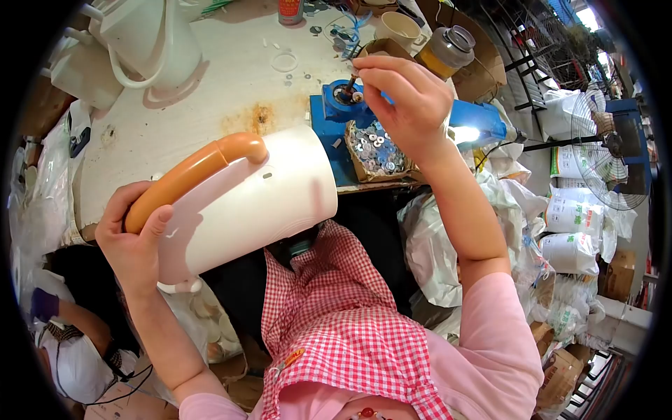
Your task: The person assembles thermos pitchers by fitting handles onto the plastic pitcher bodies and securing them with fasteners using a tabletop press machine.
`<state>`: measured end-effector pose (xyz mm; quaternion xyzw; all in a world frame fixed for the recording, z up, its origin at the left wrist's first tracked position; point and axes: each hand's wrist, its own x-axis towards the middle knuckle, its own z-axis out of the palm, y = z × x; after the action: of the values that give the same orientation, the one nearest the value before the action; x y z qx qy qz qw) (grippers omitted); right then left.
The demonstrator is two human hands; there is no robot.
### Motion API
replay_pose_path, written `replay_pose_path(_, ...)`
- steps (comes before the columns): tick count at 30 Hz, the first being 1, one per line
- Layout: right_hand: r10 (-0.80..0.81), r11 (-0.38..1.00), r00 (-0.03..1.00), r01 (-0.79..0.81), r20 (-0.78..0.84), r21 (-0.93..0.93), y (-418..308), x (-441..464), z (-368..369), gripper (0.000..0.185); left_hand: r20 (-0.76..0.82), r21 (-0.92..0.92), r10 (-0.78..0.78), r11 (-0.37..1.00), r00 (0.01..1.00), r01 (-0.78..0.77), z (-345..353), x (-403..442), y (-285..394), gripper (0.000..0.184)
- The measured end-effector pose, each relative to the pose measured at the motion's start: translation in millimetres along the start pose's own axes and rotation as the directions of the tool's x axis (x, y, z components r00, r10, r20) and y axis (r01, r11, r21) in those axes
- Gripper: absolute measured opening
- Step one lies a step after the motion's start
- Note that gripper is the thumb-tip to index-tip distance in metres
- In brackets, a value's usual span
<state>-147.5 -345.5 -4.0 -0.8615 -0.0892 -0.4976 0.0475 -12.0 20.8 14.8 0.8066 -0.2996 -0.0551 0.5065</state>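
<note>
My left hand (133, 234) is wrapped round the lower end of the orange handle (199, 171) of a white cylindrical plastic container (266, 210). The container lies tilted on its side at the table's front edge, above my lap. My right hand (409, 98) is raised over a blue machine (327, 129), thumb and index finger pinched together right at the top of a short metal post (351, 85). Whatever sits between those fingertips is too small to make out. Below that hand stands a torn cardboard box (360, 162) full of small metal washers (378, 147).
White plastic containers with handles (157, 49) stand at the table's back left. Behind the machine are a lidded jar (448, 50), a cream cup (397, 29) and a red can (290, 10). A lit lamp (465, 133) and a fan (602, 143) are on the right. Another person's arm (80, 318) shows lower left.
</note>
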Motion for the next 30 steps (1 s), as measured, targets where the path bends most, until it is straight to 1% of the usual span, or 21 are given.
replay_pose_path(1,-0.005,1.0,1.0,0.005,0.001,0.0,1,0,0,0.014,0.0,-0.009,0.007,1.0,1.0,-0.007,1,1,0,0.038)
replay_pose_path(3,-0.06,0.996,0.997,0.064,0.053,-0.067,2,-2,0,0.015,0.001,-0.018,0.013,1.0,1.0,-0.013,1,1,1,0.037)
replay_pose_path(7,-0.093,0.991,0.993,0.1,0.077,-0.092,2,-4,-1,0.014,-0.016,-0.003,0.052,0.999,0.998,-0.053,2,3,-1,0.034)
replay_pose_path(9,-0.052,0.998,0.998,0.05,-0.027,-0.041,0,-5,-1,0.011,-0.029,0.004,0.072,0.997,0.997,-0.072,-1,4,-5,0.033)
replay_pose_path(10,-0.052,0.998,0.998,0.05,-0.035,-0.044,-8,-9,-4,0.011,-0.102,-0.025,0.035,0.999,0.994,-0.038,-6,4,-11,0.031)
replay_pose_path(11,0.231,0.963,0.973,-0.226,-0.016,0.144,-24,-16,-10,0.009,-0.173,-0.057,-0.003,0.998,0.985,-0.006,-11,4,-14,0.03)
replay_pose_path(12,0.487,0.821,0.872,-0.477,0.053,0.314,-40,-23,-17,0.008,-0.172,-0.052,0.007,0.999,0.985,-0.016,-18,5,-14,0.03)
replay_pose_path(13,0.575,0.633,0.752,-0.659,0.323,0.407,-52,-30,-23,0.018,-0.207,-0.093,-0.035,0.995,0.978,0.016,-26,6,-12,0.028)
replay_pose_path(14,0.605,0.35,0.643,-0.744,0.469,0.569,-63,-33,-19,0.024,-0.238,-0.134,-0.079,0.99,0.968,0.047,-29,8,-10,0.026)
replay_pose_path(15,0.573,0.017,0.538,-0.761,0.618,0.648,-75,-35,-11,0.03,-0.229,-0.125,-0.069,0.991,0.971,0.041,-26,13,-5,0.026)
replay_pose_path(17,0.428,-0.316,0.539,-0.662,0.725,0.679,-84,-21,-7,0.041,-0.277,-0.111,0.068,0.988,0.958,-0.103,-12,26,9,0.024)
replay_pose_path(18,0.494,-0.188,0.54,-0.698,0.681,0.691,-87,-16,-9,0.04,-0.27,-0.062,0.099,0.991,0.958,-0.12,-3,33,19,0.025)
replay_pose_path(19,0.496,-0.194,0.543,-0.691,0.677,0.696,-83,-18,-9,0.04,-0.267,-0.052,0.104,0.991,0.958,-0.122,9,40,27,0.025)
replay_pose_path(21,0.642,-0.064,0.519,-0.697,0.565,0.714,-67,-27,-12,0.041,-0.313,-0.033,0.259,0.959,0.914,-0.283,37,57,41,0.026)
replay_pose_path(22,0.689,-0.079,0.514,-0.648,0.511,0.758,-63,-33,-11,0.039,-0.316,-0.03,0.266,0.957,0.911,-0.29,49,64,48,0.026)
replay_pose_path(24,0.703,-0.064,0.523,-0.629,0.482,0.775,-51,-42,-15,0.04,-0.251,-0.077,0.274,0.95,0.928,-0.302,69,72,59,0.029)
replay_pose_path(25,0.725,-0.054,0.519,-0.612,0.453,0.789,-47,-47,-17,0.041,-0.246,-0.074,0.274,0.951,0.93,-0.3,73,75,60,0.029)
replay_pose_path(30,0.746,-0.061,0.521,-0.566,0.414,0.822,-38,-62,-13,0.041,-0.219,-0.034,0.294,0.951,0.93,-0.309,90,84,58,0.033)
